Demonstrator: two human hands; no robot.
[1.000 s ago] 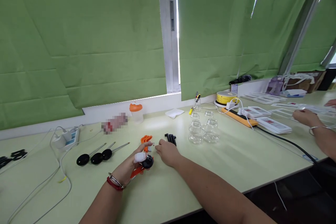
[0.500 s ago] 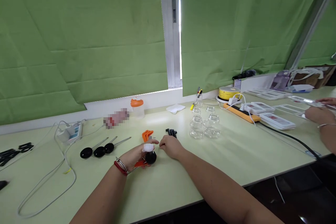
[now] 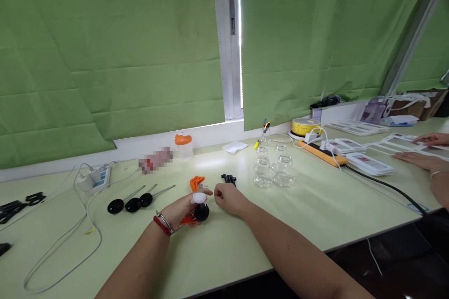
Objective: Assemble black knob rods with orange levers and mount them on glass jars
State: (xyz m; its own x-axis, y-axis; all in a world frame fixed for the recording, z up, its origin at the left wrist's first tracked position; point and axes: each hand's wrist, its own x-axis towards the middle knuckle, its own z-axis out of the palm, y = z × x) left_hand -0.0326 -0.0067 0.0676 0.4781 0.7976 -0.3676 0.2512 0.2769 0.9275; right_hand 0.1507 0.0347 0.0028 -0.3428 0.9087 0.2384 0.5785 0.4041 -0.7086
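Note:
My left hand (image 3: 181, 208), with a white wrap on one finger, is closed around a black round lid (image 3: 201, 213) with a thin metal rod. An orange handle-like piece (image 3: 188, 219) shows under the same hand. Beside it, my right hand (image 3: 231, 200) is closed with fingertips pinched; whatever is between them is hidden. Just beyond my hands lie several orange handle pieces (image 3: 196, 182) and some small black parts (image 3: 229, 179). To the left, three more black round lids (image 3: 115, 206) with metal rods rest on the table.
Several clear glass jars (image 3: 262, 175) stand right of my hands. Behind are an orange-lidded cup (image 3: 184, 145) and white paper (image 3: 235, 147). A power strip (image 3: 322, 153) and white panels (image 3: 370, 162) lie right, near another person's hands (image 3: 417, 160). Cables (image 3: 100, 238) and scissors (image 3: 35, 197) lie left.
My hands stay almost in place, the right fingertips shifting slightly. The other person's hands have lowered onto the white panels at the right.

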